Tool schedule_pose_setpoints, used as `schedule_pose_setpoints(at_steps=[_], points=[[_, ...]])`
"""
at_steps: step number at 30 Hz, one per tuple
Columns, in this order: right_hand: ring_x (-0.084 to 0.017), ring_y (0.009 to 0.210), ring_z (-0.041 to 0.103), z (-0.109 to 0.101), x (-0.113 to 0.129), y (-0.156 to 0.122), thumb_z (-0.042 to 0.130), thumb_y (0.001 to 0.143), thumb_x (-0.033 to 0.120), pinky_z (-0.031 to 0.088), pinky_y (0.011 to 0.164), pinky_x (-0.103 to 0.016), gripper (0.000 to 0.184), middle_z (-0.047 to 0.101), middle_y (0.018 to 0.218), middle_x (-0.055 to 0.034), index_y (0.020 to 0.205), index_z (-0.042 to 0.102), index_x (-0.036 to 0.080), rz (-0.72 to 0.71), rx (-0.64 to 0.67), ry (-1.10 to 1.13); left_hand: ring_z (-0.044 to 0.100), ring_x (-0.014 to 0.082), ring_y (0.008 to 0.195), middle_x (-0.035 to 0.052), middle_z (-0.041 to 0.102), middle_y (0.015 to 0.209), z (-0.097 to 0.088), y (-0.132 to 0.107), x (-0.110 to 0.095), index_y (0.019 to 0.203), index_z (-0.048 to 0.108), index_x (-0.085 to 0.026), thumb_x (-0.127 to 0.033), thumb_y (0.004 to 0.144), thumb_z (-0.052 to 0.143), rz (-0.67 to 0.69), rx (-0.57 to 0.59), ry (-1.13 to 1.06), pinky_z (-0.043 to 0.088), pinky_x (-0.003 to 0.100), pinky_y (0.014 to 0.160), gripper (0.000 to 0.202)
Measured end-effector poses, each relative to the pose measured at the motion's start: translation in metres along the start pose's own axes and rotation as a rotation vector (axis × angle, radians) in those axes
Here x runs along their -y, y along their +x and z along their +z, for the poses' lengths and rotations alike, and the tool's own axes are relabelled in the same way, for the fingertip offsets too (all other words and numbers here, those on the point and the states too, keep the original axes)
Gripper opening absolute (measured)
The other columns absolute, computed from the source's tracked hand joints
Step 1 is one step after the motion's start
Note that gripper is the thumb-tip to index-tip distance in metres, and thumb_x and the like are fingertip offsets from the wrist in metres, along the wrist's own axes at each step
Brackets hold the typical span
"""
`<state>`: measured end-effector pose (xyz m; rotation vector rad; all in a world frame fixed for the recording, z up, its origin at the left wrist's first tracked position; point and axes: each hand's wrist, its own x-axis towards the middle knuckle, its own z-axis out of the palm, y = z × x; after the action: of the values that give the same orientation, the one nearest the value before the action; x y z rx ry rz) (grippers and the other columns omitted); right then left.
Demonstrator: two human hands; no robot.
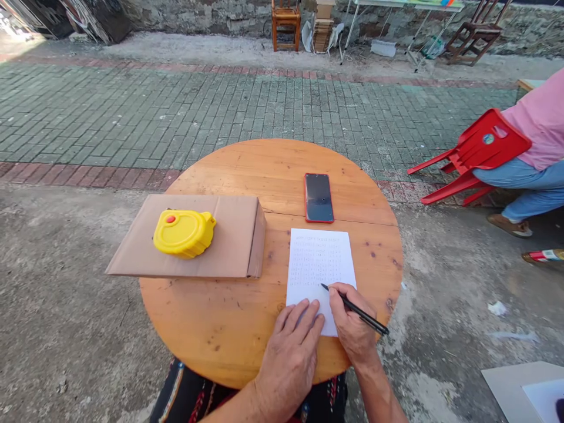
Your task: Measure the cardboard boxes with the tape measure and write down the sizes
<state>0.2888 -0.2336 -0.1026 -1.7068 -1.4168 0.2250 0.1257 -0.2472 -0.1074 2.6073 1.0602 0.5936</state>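
Note:
My right hand (352, 323) grips a black pen (355, 309), its tip touching the lower part of a white sheet of paper (319, 264) covered in faint writing. My left hand (291, 349) lies flat with fingers stretched out on the sheet's lower left corner. The paper rests on a round wooden table (229, 329). A phone in a red case (318, 197) lies screen-up just beyond the sheet. At the table's left, a yellow tape measure (184, 233) sits on a flat piece of cardboard (238, 235) that overhangs the edge.
A person in a pink top and jeans sits on a red plastic chair (476, 155) at the right. Wooden chairs (285, 23) and a folding table (396, 9) stand by the far wall. A white board (515, 388) lies on the ground at lower right.

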Motion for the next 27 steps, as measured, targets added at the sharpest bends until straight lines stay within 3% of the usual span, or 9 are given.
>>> schedule_pose_setpoints(at_steps=[14, 27], points=[[-0.011, 0.057, 0.063, -0.0032, 0.0012, 0.0000, 0.055, 0.093, 0.021, 0.050, 0.059, -0.020, 0.016, 0.069, 0.068, 0.0012, 0.080, 0.064, 0.019, -0.008, 0.028, -0.010, 0.053, 0.0258, 0.128, 0.0040, 0.061, 0.139, -0.0006, 0.0004, -0.0004, 0.126, 0.062, -0.016, -0.006, 0.086, 0.046, -0.011, 0.007, -0.010, 0.043, 0.045, 0.105, 0.045], [-0.013, 0.054, 0.063, -0.0026, -0.0002, -0.0016, 0.054, 0.091, 0.024, 0.053, 0.057, -0.023, 0.017, 0.068, 0.065, 0.0008, 0.079, 0.065, 0.019, 0.037, -0.027, -0.019, 0.053, 0.0260, 0.128, 0.0045, 0.060, 0.140, -0.0023, 0.0004, -0.0007, 0.126, 0.062, -0.016, -0.006, 0.087, 0.045, -0.005, 0.003, -0.001, 0.045, 0.045, 0.104, 0.044]])
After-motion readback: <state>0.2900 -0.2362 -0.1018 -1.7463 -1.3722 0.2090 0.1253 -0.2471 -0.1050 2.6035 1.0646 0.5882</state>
